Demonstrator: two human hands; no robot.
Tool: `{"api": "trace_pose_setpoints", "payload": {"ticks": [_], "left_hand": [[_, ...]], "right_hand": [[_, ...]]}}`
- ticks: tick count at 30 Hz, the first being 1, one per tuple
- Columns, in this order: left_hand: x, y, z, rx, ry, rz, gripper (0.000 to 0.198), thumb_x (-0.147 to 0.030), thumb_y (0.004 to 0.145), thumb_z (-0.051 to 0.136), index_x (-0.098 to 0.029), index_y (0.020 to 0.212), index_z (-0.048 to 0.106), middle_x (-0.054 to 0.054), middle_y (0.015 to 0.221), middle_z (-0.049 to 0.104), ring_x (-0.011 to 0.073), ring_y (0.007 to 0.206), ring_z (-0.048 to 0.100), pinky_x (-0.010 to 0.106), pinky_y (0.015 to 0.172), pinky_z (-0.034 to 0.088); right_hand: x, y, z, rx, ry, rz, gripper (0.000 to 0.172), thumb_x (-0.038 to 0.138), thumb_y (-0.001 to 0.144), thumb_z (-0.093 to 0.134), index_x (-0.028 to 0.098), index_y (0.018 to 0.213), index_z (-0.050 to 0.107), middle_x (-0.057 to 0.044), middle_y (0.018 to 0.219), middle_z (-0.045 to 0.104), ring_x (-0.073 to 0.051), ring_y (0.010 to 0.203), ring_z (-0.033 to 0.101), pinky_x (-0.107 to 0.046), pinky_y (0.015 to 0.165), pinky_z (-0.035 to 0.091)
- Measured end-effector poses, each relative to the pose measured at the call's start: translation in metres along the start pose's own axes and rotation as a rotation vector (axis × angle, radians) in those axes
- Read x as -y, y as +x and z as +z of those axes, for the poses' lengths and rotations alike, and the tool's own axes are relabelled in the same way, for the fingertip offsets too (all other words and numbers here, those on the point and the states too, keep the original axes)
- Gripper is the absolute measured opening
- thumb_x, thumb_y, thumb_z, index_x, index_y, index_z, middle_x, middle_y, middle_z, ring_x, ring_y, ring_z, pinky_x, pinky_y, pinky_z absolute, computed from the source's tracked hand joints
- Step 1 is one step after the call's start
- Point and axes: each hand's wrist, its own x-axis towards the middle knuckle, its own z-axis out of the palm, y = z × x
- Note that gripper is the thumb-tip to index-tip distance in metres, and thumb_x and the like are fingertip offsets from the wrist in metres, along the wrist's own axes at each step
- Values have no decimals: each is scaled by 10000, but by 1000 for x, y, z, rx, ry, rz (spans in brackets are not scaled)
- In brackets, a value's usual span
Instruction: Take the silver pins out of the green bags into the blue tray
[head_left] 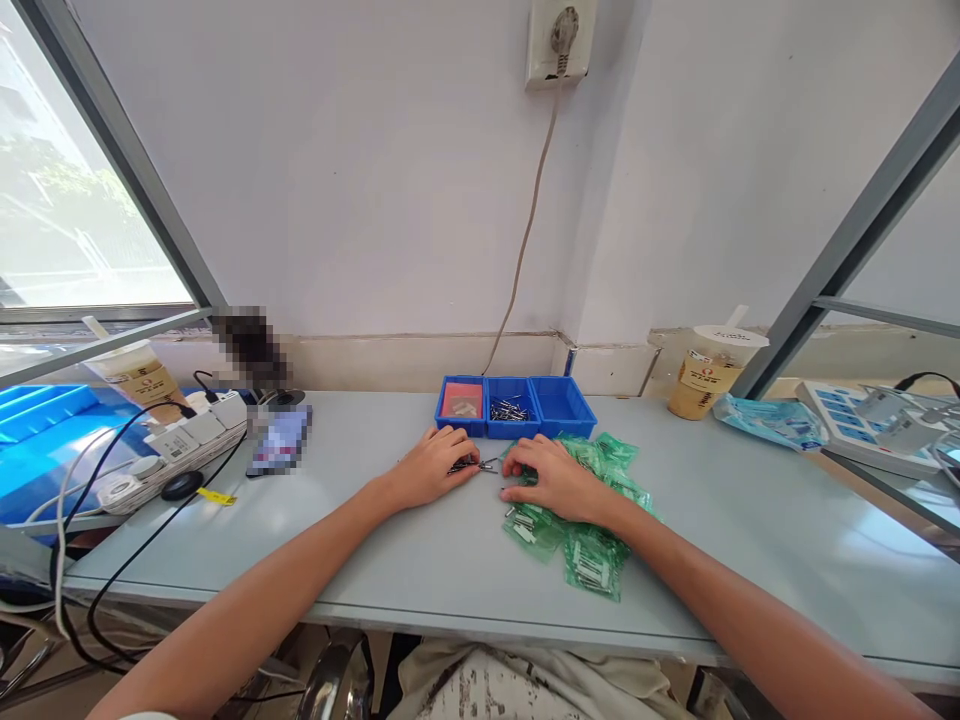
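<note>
My left hand (429,468) rests on the table with its fingers curled round several thin metal pins (487,466), whose ends stick out towards the right. A short gap away, my right hand (559,478) has its thumb and forefinger apart, with nothing plainly between them. Under and around the right hand lie several green plastic bags (594,562) with small metal parts inside. Just beyond both hands stand three joined blue bins (564,407). A pinkish-red packet (463,401) lies in the left bin, and loose metal pins (509,410) fill part of the middle one.
To the left are a phone (279,440), a power strip (180,440) with cables, a black round object (182,486) and a drink cup (142,378). On the right stand another drink cup (709,375), a blue packet (772,422) and a white socket panel (862,425).
</note>
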Motion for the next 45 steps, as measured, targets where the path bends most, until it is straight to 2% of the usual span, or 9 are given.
{"api": "trace_pose_setpoints", "payload": {"ticks": [3,6,9,13,18,23,33,39,45], "left_hand": [[2,0,1,-5,-7,2,251,-424,1087,481,-232,1081,643,38,1068,640,218,991,553,373,890,388],[3,0,1,-6,-10,2,269,-437,1088,470,-232,1075,644,41,1063,641,222,989,552,375,884,391],[2,0,0,-6,-11,-1,258,-429,1087,480,-231,1064,643,38,1059,640,220,990,553,374,877,389],[1,0,-1,-2,-12,-3,245,-420,1087,486,-234,1065,643,35,1069,642,218,990,554,374,869,388],[1,0,-2,-5,-24,-8,282,-444,1088,465,-230,1059,647,46,1068,645,227,999,556,381,886,399],[-1,0,-4,0,-23,-9,274,-439,1089,469,-233,1066,650,45,1065,648,227,999,555,375,880,399],[0,0,-4,6,-8,-10,226,-410,1084,503,-237,1070,648,38,1055,644,228,1013,554,361,876,393],[1,0,-3,1,-2,-3,216,-401,1085,506,-232,1067,640,39,1062,645,227,1017,554,363,885,385],[0,0,-4,8,-6,-10,225,-403,1086,502,-226,1069,640,40,1053,643,225,1008,552,363,876,383]], "right_hand": [[-1,0,1,40,-81,16,94,339,933,701,255,891,691,-43,928,687,-256,934,544,-406,859,384],[0,0,0,18,-80,32,110,296,971,622,248,882,665,-45,914,675,-250,916,538,-398,844,378],[3,0,-2,-91,10,63,155,342,1008,557,253,908,634,-38,902,660,-242,894,542,-381,814,392],[5,0,-5,-265,278,137,194,428,1031,506,268,950,581,-10,842,647,-214,777,553,-353,719,426],[-3,3,-4,-338,530,213,157,400,943,619,265,877,573,-15,856,713,-220,773,639,-368,721,493],[-14,7,-1,-373,627,227,201,346,835,726,247,764,566,-25,884,732,-231,851,674,-377,795,516],[-6,6,-7,-322,625,199,214,421,853,759,252,983,739,-16,846,694,-203,793,605,-356,748,488],[-5,7,-4,-287,795,224,283,511,888,722,246,983,701,-31,962,717,-189,818,610,-336,725,506],[-1,5,-5,-252,879,253,362,566,899,709,219,999,682,-33,925,692,-171,801,603,-327,740,507]]}}
